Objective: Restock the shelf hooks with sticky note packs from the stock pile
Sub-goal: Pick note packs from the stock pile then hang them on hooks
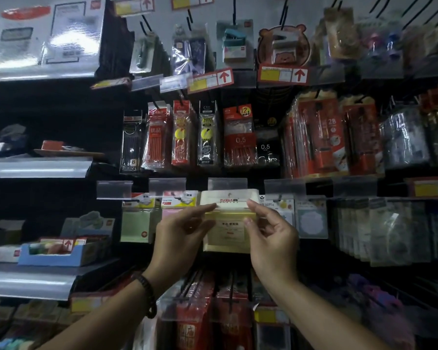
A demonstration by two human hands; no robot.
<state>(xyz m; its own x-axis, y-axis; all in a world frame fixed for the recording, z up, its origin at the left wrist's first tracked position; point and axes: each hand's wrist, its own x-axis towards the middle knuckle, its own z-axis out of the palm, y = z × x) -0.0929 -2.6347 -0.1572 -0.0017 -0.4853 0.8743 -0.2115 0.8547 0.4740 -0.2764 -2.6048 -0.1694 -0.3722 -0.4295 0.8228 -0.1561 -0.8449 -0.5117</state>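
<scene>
A yellow sticky note pack (228, 218) with a white header card hangs at a shelf hook in the middle row. My left hand (181, 233) pinches its left edge near the header. My right hand (271, 236) pinches its right edge, fingers curled by the pack's side. The hook itself is hidden behind the pack's header and the clear label holder (227, 184). To the left hang a green sticky note pack (136, 221) and a pink sticky note pack (173, 207), the pink one partly hidden by my left hand.
Pen refill packs (180, 137) hang on the row above, staplers (234, 41) higher up. White patterned note packs (310, 218) hang to the right. Red packets (195, 322) hang on hooks below my wrists. Shelves with boxes (51, 253) stand at the left.
</scene>
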